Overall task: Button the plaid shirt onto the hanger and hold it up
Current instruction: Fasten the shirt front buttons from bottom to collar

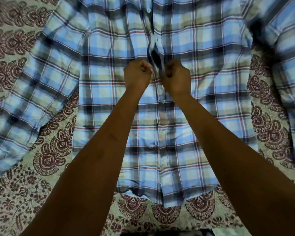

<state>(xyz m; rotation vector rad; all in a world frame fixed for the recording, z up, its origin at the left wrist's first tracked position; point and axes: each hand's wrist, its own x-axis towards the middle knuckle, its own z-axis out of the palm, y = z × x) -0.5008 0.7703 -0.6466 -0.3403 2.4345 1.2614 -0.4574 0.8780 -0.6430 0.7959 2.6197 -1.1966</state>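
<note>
A blue, green and black plaid shirt (203, 92) lies spread flat, front up, with its hem toward me and its sleeves out to both sides. My left hand (138, 74) and my right hand (176, 77) meet at the front placket in the middle of the shirt. Each hand pinches one edge of the placket with curled fingers. A dark gap (156, 57) opens between the two edges just above my hands. A white button (163, 101) sits closed below my hands, and another button (148, 10) shows near the top. No hanger is visible.
The shirt rests on a pale bedspread (46, 167) printed with maroon paisley shapes, which shows around the sleeves and below the hem. A dark strip (169, 233) lies at the bottom edge of the view.
</note>
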